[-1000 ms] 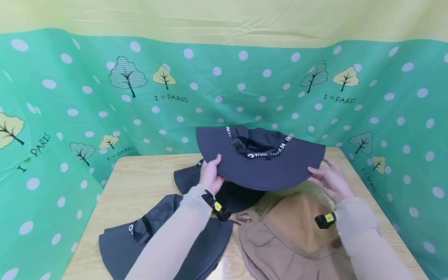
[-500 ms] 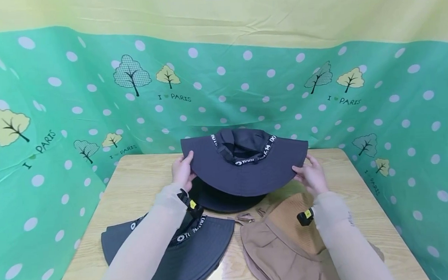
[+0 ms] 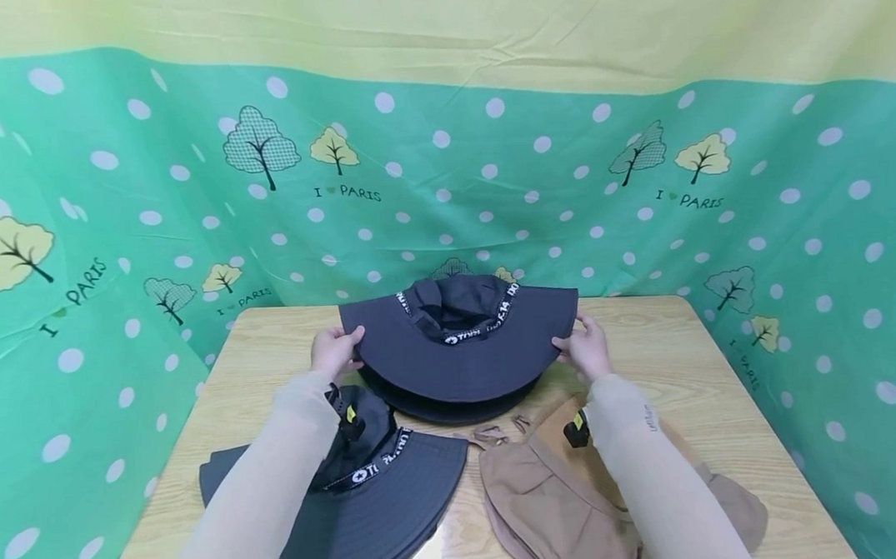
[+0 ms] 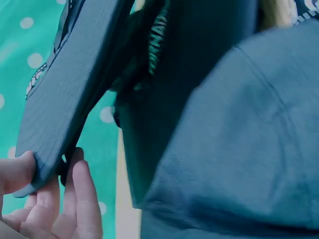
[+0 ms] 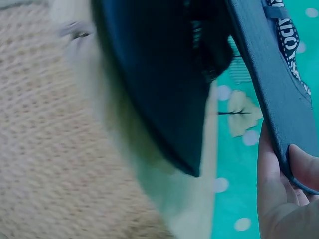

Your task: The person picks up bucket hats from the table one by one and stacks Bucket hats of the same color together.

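Both hands hold a dark wide-brimmed bucket hat [image 3: 459, 371] with a black-and-white lettered band, at the far middle of the table. My left hand [image 3: 335, 351] pinches the left end of its brim, thumb on top and fingers beneath, as the left wrist view shows. At the opposite end my right hand [image 3: 586, 348] pinches the brim the same way. Right under the held hat lies another dark hat [image 3: 454, 413], mostly covered; the right wrist view shows a gap between the brims [image 5: 164, 109].
Stacked dark hats [image 3: 375, 508] lie at the table's front left, partly behind the left sleeve. Brown hats with a tan woven crown [image 3: 563, 508] lie front right, partly behind the right sleeve. A green dotted curtain [image 3: 444, 180] hangs behind the wooden table [image 3: 645, 329].
Both hands have carried the dark hat leftward and lowered it over the dark hat at the back. It was tilted at first and is now roughly level.
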`<state>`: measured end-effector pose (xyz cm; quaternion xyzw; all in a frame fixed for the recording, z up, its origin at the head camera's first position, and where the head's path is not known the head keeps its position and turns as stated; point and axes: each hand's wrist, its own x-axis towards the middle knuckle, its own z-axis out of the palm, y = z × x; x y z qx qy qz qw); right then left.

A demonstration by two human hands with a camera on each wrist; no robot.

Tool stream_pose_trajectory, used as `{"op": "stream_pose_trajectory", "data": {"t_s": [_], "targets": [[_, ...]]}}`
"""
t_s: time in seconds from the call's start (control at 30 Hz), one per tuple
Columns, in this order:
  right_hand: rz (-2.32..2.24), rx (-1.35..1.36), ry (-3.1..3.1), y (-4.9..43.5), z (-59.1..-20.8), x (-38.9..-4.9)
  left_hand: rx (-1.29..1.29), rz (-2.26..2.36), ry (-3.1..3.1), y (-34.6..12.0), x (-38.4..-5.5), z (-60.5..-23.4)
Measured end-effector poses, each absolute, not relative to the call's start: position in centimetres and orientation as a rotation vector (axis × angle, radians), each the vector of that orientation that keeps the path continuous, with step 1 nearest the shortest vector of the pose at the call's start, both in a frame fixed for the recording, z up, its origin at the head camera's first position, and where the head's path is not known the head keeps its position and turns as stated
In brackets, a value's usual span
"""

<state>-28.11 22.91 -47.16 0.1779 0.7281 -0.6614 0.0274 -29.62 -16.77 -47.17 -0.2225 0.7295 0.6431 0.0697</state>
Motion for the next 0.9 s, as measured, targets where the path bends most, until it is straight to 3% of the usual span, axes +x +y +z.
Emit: {"op": "stream_pose_trajectory", "data": {"t_s": [0.9], "targets": [[-1.566, 0.632, 2.534, 21.9, -51.6, -28.9, -0.613, 1.356, 2.521, -17.2, -29.7, -50.9]]}}
